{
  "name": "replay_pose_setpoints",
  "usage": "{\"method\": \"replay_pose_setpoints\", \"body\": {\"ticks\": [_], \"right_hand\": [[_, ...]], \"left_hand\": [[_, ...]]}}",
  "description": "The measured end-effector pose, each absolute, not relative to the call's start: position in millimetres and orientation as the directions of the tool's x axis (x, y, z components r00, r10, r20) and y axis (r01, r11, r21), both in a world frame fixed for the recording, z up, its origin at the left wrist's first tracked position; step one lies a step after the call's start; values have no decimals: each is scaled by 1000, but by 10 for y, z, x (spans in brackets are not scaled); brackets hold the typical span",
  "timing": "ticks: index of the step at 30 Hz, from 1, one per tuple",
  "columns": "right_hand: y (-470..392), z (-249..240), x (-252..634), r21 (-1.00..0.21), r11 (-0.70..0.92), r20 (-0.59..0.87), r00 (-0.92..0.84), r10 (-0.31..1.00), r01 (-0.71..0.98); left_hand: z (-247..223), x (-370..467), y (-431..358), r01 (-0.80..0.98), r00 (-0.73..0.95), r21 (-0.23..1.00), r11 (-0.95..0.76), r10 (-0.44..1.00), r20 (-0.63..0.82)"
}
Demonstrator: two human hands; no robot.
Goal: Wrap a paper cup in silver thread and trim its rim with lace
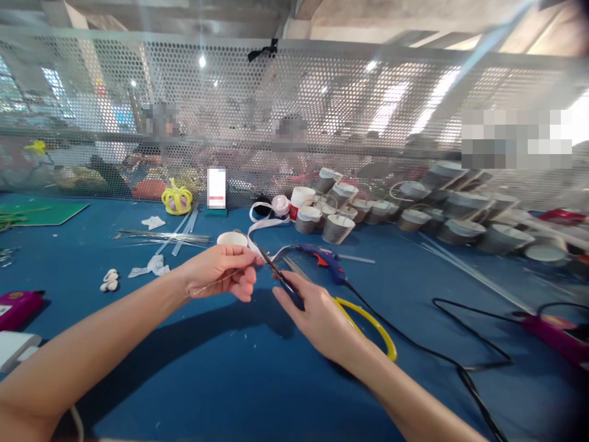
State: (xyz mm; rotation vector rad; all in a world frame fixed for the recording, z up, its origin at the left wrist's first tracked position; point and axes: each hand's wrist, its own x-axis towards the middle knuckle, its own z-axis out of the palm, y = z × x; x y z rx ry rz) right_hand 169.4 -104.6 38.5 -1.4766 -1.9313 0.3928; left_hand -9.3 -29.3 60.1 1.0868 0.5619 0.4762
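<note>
My left hand (230, 270) is closed in a pinch on a thin wire or thread (216, 284), which trails back across the palm toward the wrist. My right hand (317, 313) grips a dark-handled pair of scissors (289, 287), blades pointing up and left at the left fingertips. Whether the blades touch the strand cannot be made out. Just beyond the fingers, a white ribbon (252, 228) curls across the table, and a white round object (231, 239) sits partly hidden behind the left hand. A yellow curved tube (380, 331) lies beside my right wrist.
A blue glue gun (326, 261) with a black cable lies right of centre. Several grey pots (338, 228) stand along the perforated screen (248, 129). Metal wires (165, 237), a yellow woven piece (177, 199) and a phone (216, 189) are at the back left.
</note>
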Motion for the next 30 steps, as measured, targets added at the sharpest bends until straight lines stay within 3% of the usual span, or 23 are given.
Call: {"method": "replay_pose_setpoints", "body": {"ticks": [4, 8, 12, 18, 24, 30], "right_hand": [[-1066, 409, 1689, -583, 309, 291, -162, 943, 751], [-1111, 469, 1677, -651, 247, 175, -175, 969, 718], [-1134, 508, 1671, -739, 157, 40, -191, 981, 655], [-1088, 459, 1709, -678, 290, 219, -191, 957, 675], [-1054, 381, 1742, -572, 329, 308, -174, 935, 752], [-1029, 321, 1752, -493, 325, 334, -169, 927, 807]], "left_hand": [[607, -107, -319, -81, 771, 953, 291, 625, -125], [546, -72, -336, -156, 744, 982, 104, 667, 48], [491, -43, -340, -204, 749, 977, 60, 652, 116], [463, -11, -380, -218, 716, 973, 82, 690, 102], [444, 13, -407, -203, 697, 975, 95, 713, 76], [455, -5, -396, -58, 677, 998, -4, 735, 42]]}}
